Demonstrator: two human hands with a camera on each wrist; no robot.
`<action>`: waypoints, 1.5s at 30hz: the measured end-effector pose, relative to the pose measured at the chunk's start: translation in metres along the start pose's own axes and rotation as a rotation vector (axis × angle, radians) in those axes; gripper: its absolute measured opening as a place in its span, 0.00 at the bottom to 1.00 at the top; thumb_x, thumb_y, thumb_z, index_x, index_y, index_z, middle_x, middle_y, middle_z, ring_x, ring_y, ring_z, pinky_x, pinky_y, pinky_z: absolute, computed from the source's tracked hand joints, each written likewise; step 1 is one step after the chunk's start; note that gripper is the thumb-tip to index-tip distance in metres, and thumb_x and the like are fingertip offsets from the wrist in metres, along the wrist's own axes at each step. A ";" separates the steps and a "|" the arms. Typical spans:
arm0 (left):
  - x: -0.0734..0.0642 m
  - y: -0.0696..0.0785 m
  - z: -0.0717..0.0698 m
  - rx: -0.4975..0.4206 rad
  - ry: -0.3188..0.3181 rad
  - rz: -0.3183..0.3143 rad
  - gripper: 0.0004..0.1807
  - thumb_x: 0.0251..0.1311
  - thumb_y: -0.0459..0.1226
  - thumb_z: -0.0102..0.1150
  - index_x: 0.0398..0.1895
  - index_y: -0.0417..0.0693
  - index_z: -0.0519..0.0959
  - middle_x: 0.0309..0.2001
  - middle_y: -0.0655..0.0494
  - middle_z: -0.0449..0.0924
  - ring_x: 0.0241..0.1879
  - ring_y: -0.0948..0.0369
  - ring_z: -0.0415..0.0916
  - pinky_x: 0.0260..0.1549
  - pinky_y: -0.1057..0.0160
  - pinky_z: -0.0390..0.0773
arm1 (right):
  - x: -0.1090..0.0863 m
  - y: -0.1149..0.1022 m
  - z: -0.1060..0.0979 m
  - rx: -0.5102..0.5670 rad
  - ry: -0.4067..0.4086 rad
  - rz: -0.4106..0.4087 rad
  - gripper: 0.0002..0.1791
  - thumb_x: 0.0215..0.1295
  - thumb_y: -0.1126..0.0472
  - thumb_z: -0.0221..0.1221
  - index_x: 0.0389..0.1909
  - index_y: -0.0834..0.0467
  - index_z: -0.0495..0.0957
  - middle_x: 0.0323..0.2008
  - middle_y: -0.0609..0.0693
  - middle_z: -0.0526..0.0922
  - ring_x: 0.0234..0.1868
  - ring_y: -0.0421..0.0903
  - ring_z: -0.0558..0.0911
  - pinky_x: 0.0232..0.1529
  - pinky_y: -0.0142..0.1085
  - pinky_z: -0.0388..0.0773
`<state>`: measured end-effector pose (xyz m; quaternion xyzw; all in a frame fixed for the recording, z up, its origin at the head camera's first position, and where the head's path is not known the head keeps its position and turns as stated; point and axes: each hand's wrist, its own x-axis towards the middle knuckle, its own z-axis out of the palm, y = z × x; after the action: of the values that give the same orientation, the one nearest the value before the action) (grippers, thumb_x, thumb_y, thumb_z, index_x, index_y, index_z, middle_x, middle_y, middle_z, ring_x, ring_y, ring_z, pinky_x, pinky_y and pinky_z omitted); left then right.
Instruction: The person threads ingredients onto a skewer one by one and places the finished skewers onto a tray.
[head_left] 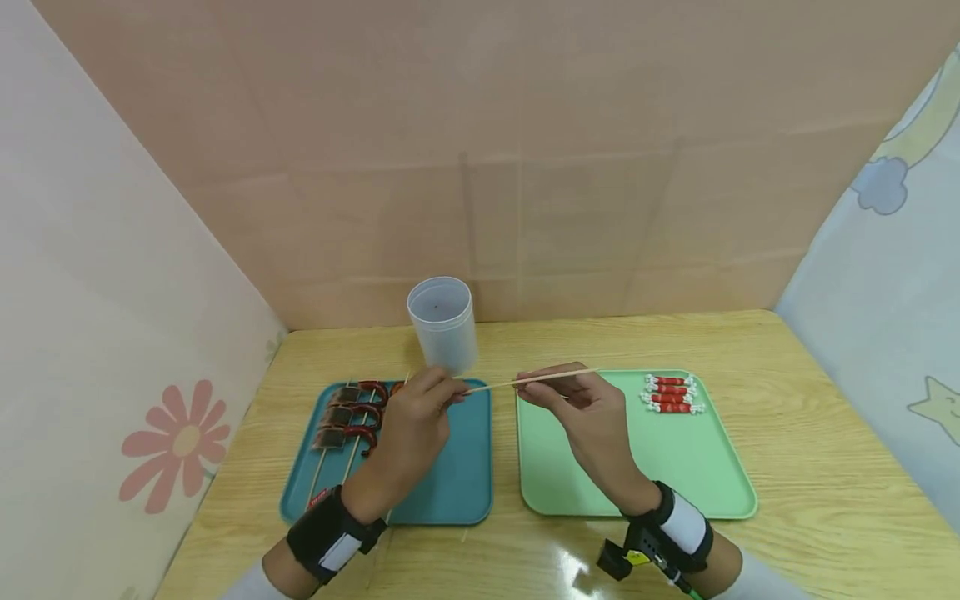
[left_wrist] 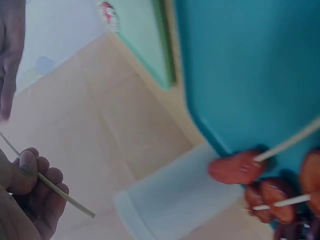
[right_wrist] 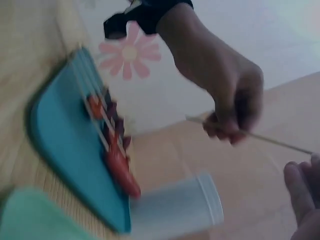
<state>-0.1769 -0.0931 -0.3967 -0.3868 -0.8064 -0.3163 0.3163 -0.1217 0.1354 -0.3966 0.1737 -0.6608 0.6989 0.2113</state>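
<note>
A thin wooden skewer [head_left: 491, 387] spans the space between both hands, above the trays. My left hand [head_left: 412, 421] pinches it near one end; in the left wrist view a short length of the skewer [left_wrist: 75, 202] sticks out past the curled fingers. My right hand [head_left: 596, 421] pinches it further along between thumb and fingertips, and the far end extends beyond that hand. Under my left hand lies a blue tray [head_left: 465, 479] with several loaded skewers, bearing dark wrapped pieces [head_left: 337, 415] and glossy reddish-brown pieces [left_wrist: 237, 167]. My left forearm hides part of this tray.
A translucent plastic cup [head_left: 448, 337] stands upright behind the blue tray. To the right, a light green tray [head_left: 570, 483] carries several small red pieces [head_left: 671, 408] with white ends. A tan wall [head_left: 525, 208] rises behind the wooden table [head_left: 795, 400].
</note>
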 end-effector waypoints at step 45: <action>-0.035 -0.018 0.000 0.109 -0.090 -0.112 0.11 0.50 0.21 0.73 0.31 0.44 0.89 0.32 0.53 0.83 0.34 0.56 0.85 0.32 0.61 0.88 | 0.024 0.005 -0.128 -0.292 -0.364 0.451 0.12 0.73 0.64 0.60 0.52 0.65 0.77 0.45 0.49 0.87 0.44 0.40 0.88 0.48 0.35 0.87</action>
<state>-0.1745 -0.1175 -0.4276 -0.3372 -0.8563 -0.2711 0.2821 -0.1396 0.2645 -0.3966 0.1129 -0.8029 0.5834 -0.0482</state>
